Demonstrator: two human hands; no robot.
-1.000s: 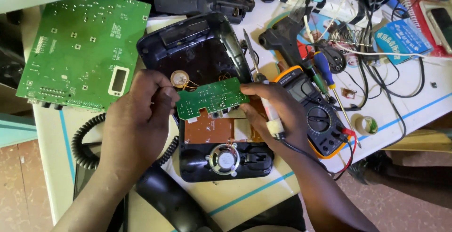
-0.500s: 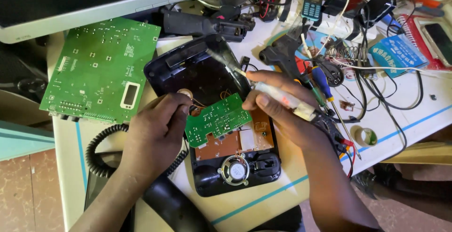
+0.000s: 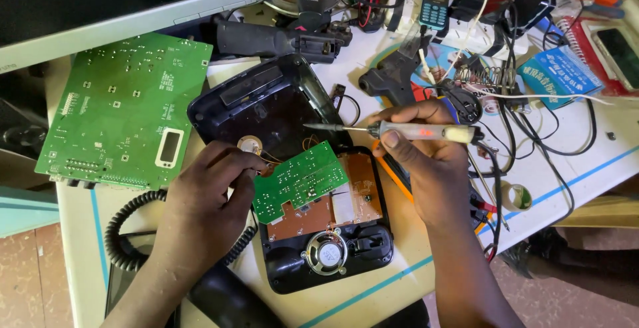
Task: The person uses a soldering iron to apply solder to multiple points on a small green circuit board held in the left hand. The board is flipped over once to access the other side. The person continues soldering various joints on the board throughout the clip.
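Over opened phone base (image 3: pixel 326 235): left hand (image 3: pixel 213 195) fingers pinching small green board (image 3: pixel 299 180) tilted up; right hand (image 3: pixel 426 158) fingers pinching soldering iron (image 3: pixel 406 130), tip poised leftward above.

Place: an electronics repair workshop.
Table (image 3: pixel 586 161): white, crowded with tangled wires (image 3: pixel 532 121).
Tools: soldering iron (image 3: pixel 399 130), glue gun (image 3: pixel 393 78) at the far side.
Parts: opened desk phone (image 3: pixel 319 235), big green circuit board (image 3: pixel 123 111) on the left, mobile phone (image 3: pixel 435 6) far off.
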